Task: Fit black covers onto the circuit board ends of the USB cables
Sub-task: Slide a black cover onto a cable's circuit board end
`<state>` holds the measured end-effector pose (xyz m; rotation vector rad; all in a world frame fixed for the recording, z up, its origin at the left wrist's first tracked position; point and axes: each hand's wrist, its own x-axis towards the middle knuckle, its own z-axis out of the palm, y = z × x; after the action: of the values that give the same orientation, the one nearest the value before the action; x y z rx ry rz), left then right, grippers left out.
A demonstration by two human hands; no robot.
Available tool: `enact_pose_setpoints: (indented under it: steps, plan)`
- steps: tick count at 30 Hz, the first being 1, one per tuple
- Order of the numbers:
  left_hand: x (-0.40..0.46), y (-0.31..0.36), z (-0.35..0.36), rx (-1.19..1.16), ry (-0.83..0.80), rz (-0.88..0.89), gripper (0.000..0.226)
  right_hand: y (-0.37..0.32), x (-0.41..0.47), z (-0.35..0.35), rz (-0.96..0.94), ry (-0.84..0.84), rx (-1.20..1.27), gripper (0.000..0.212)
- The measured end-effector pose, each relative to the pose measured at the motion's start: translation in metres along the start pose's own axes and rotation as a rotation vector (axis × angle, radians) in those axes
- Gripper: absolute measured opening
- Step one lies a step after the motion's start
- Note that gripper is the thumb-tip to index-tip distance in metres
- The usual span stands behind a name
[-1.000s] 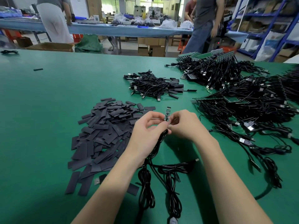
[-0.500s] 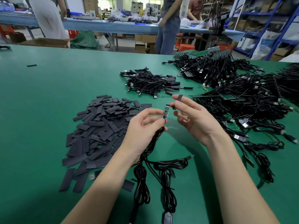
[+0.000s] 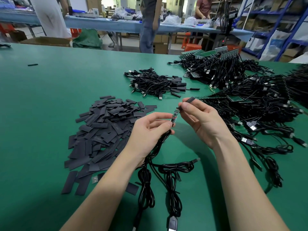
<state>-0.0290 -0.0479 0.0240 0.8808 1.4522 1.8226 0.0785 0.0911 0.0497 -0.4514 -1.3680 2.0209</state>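
- A smooth green table mat [image 3: 50, 97] spreads under everything, matte and flat.
- On the right, a large tangled mass of black USB cables [image 3: 250, 100] lies heaped, with thin green circuit board strips and silvery plugs showing among the glossy cords.
- To the left of the hands, a loose pile of flat black covers [image 3: 106, 129] lies scattered: dull, rectangular sleeves, overlapping at all angles.
- Farther back, at centre, a smaller heap of cables [image 3: 156, 85] carries black covers on some ends.
- Near the front edge, two coiled, bundled cables [image 3: 170, 189] trail off from the left hand.
- The left hand [image 3: 150, 130] grips a round black cable, its fingertips pinching the lower end of a small, narrow circuit board [image 3: 175, 115] that stands tilted upright above the mat.
- The right hand [image 3: 201, 119] pinches one black cover [image 3: 190, 100] between thumb and forefinger, just beside the board's top end; whether the two touch is unclear.
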Motion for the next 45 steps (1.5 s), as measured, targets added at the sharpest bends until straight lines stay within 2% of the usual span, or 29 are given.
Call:
enact_pose_setpoints:
  steps: [9,13,18,20,24,29,35,42,45]
  plan:
    - [0.000,-0.001,0.000,0.039,-0.011,0.015,0.016,-0.004,0.002,-0.007,-0.003,-0.001,-0.109,0.019]
    - [-0.001,0.000,-0.001,0.076,-0.074,0.015,0.018,-0.011,-0.001,-0.016,0.068,-0.090,-0.149,0.024]
    - [0.001,0.009,-0.012,0.143,-0.216,-0.039,0.018,-0.010,-0.004,-0.024,0.167,-0.207,-0.148,0.051]
    - [0.002,0.014,-0.018,0.145,-0.248,-0.056,0.020,-0.009,-0.004,-0.023,0.180,-0.236,-0.154,0.054]
    - [0.003,0.018,-0.024,0.082,-0.248,-0.122,0.027,-0.010,-0.005,-0.023,0.178,-0.272,-0.175,0.050]
    - [0.003,0.019,-0.024,0.005,-0.187,-0.175,0.025,-0.009,-0.006,-0.016,0.117,-0.259,-0.152,0.021]
    - [0.004,0.018,-0.025,-0.028,-0.137,-0.194,0.025,-0.009,-0.005,-0.008,0.075,-0.265,-0.199,0.021]
    - [0.003,0.022,-0.028,0.044,-0.228,-0.168,0.024,-0.015,-0.007,-0.011,0.087,-0.306,-0.258,0.022]
    - [0.003,0.023,-0.028,0.081,-0.282,-0.162,0.027,-0.014,-0.008,-0.011,0.152,-0.383,-0.272,0.023]
